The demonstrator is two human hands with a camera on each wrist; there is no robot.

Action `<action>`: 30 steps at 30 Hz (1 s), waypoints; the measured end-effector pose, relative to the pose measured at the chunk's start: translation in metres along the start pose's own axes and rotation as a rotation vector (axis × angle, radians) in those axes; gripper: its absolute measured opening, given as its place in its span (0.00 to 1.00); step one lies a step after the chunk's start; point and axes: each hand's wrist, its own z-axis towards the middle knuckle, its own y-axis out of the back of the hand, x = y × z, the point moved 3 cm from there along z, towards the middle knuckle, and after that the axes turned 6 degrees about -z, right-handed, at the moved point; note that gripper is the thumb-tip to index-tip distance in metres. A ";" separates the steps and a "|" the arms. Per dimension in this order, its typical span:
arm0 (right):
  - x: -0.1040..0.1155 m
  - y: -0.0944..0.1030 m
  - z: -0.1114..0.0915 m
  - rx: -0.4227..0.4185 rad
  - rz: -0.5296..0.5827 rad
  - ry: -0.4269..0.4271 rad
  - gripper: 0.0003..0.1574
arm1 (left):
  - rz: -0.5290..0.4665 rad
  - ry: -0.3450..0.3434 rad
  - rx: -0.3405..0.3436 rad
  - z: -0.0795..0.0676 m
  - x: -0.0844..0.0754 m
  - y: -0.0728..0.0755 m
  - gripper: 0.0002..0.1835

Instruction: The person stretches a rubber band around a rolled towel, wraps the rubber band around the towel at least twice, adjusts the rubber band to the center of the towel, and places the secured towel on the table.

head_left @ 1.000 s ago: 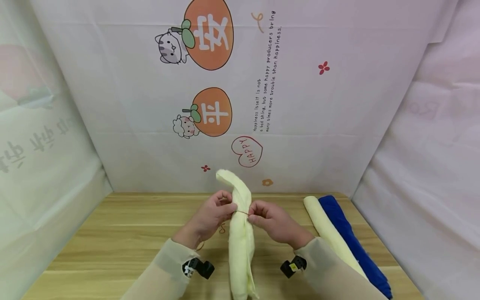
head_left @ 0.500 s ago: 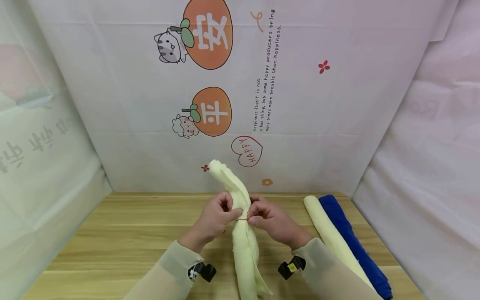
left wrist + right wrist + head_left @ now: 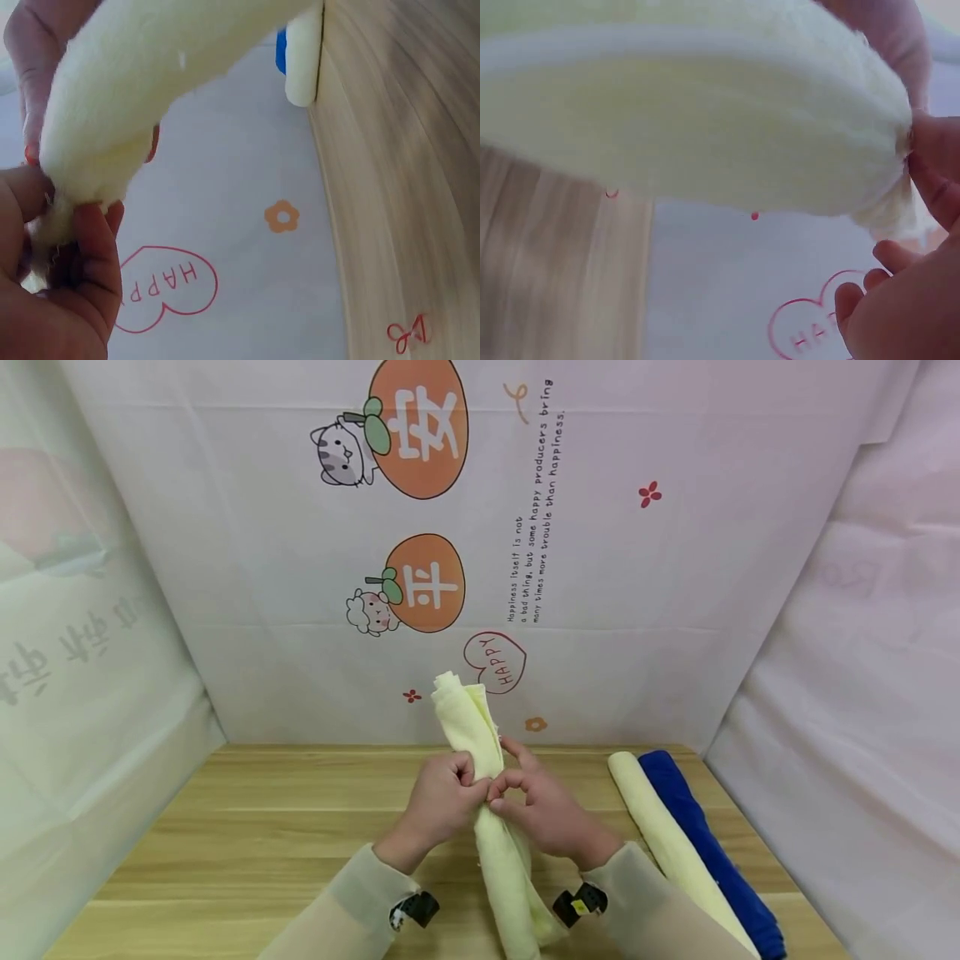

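A pale yellow rolled towel (image 3: 506, 881) stands tilted between both hands, squeezed narrow partway up, its loose end (image 3: 465, 714) leaning up and left. My left hand (image 3: 442, 797) grips this narrow part from the left, thumb across the front. From the right, my right hand (image 3: 543, 810) pinches thumb and index finger at the same spot, other fingers spread. Red bits of a thin band (image 3: 31, 155) show by the right fingertips in the left wrist view; the rest is hidden by fingers and towel. In the right wrist view the towel (image 3: 705, 127) bulges below the pinch.
Another pale yellow rolled towel (image 3: 675, 843) and a blue rolled towel (image 3: 712, 852) lie side by side at the right of the wooden table (image 3: 247, 827). Small red loops (image 3: 409, 334) lie on the tabletop. A printed white cloth (image 3: 637, 610) hangs behind.
The towel's upper end has risen and its lower part has swung right. My hands have drawn together; the red line across the towel is now covered. The right index finger has lifted slightly outward.
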 end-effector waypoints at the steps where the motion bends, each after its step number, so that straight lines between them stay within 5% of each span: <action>1: 0.003 -0.001 -0.001 -0.003 -0.054 0.031 0.10 | -0.001 0.022 -0.006 0.000 0.001 0.000 0.22; 6: 0.010 -0.001 -0.005 -0.015 -0.209 0.133 0.16 | -0.101 0.143 -0.019 0.002 0.008 0.004 0.21; 14: 0.006 0.012 -0.011 -0.020 0.034 -0.009 0.07 | -0.558 0.175 0.086 0.002 0.010 0.013 0.25; 20: 0.007 0.018 -0.014 0.009 0.053 0.019 0.07 | -0.773 0.141 0.193 0.000 0.006 0.014 0.23; 23: 0.007 0.016 -0.015 0.042 0.157 -0.026 0.08 | -0.823 0.154 0.142 0.001 0.009 0.014 0.23; 30: -0.001 -0.002 -0.022 0.257 0.439 -0.208 0.39 | -0.876 0.161 -0.073 0.003 0.015 0.019 0.21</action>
